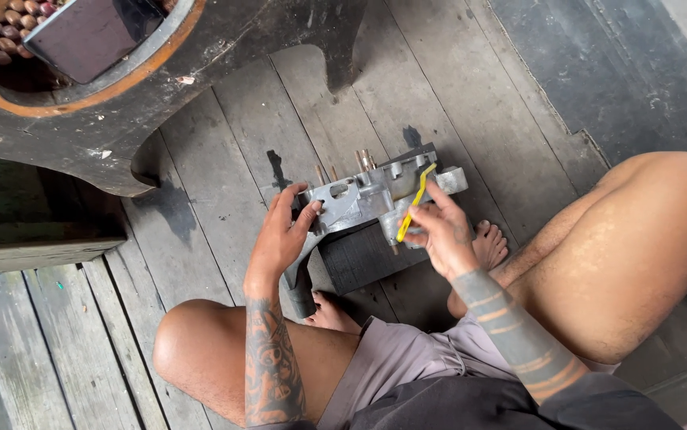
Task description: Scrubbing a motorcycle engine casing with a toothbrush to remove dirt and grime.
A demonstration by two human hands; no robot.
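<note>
Hands (280, 231) steady a grey cast-metal part (363, 199), yellow tool (417, 199) against it.

1. Hands: two. The left hand (284, 231) and the right hand (439, 231) both rest on the same casting.
2. Grey metal castings (359, 199): one, standing on the plank floor (224, 143).
3. Yellow tools (417, 199): one thin curved strip, pinched in the grip of the right hand.
4. Studs (366, 159) projecting from the casting's top edge: at least three; the exact count is unclear.
5. Bare feet: two, one (488, 243) beside the casting, one (329, 312) below it.
6. Large dark metal bodies (224, 48) with a rust-ringed round opening: one, at the floor's top left corner.
7. Flat dark plates (93, 32) in that opening: one.
</note>
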